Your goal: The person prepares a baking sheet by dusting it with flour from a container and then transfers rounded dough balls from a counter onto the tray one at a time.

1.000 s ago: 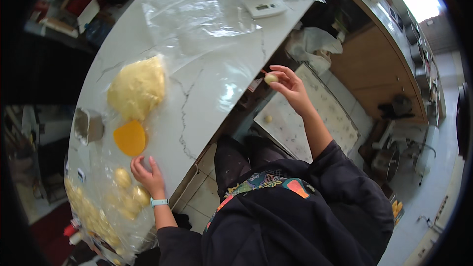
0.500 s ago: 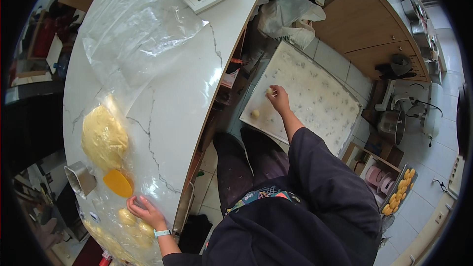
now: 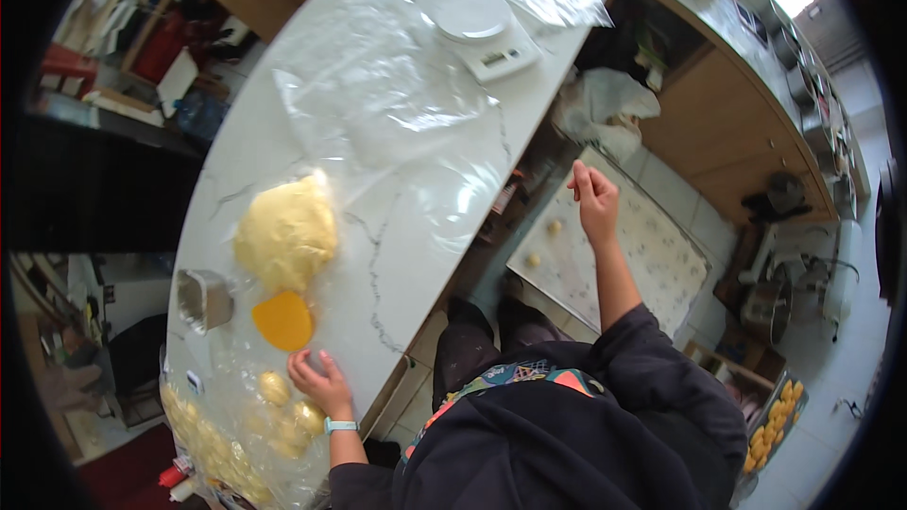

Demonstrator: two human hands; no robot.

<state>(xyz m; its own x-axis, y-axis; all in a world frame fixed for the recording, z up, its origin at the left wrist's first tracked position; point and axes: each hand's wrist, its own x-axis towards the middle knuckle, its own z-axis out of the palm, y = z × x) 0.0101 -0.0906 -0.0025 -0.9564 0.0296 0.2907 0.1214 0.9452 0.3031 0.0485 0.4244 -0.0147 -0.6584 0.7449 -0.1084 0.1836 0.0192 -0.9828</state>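
Note:
My left hand (image 3: 319, 382) rests on the counter beside the orange dough scraper (image 3: 282, 321), fingers apart and holding nothing. Several yellow dough balls (image 3: 274, 388) lie on plastic just below it. Above the scraper sits a big lump of yellow dough (image 3: 286, 231) on clear film. A rectangular metal tin (image 3: 204, 300) stands to the scraper's left. Off to the right, my right hand (image 3: 596, 198) is raised over the large lined tray (image 3: 631, 260), its fingers curled together with nothing visible in them. Two small dough balls, one nearer (image 3: 533, 261) and one farther (image 3: 555, 226), sit near the tray's left side.
A white kitchen scale (image 3: 491, 42) stands at the counter's far end among clear plastic sheets (image 3: 378, 76). A white plastic bag (image 3: 609, 109) lies beyond the tray. At right are a stand mixer (image 3: 831, 269) and a pan of yellow pieces (image 3: 777, 423).
My right hand has let go of a dough ball, which now sits on the tray beyond the first one, and has lifted away. The whole view has shifted; my left hand stays by the scraper.

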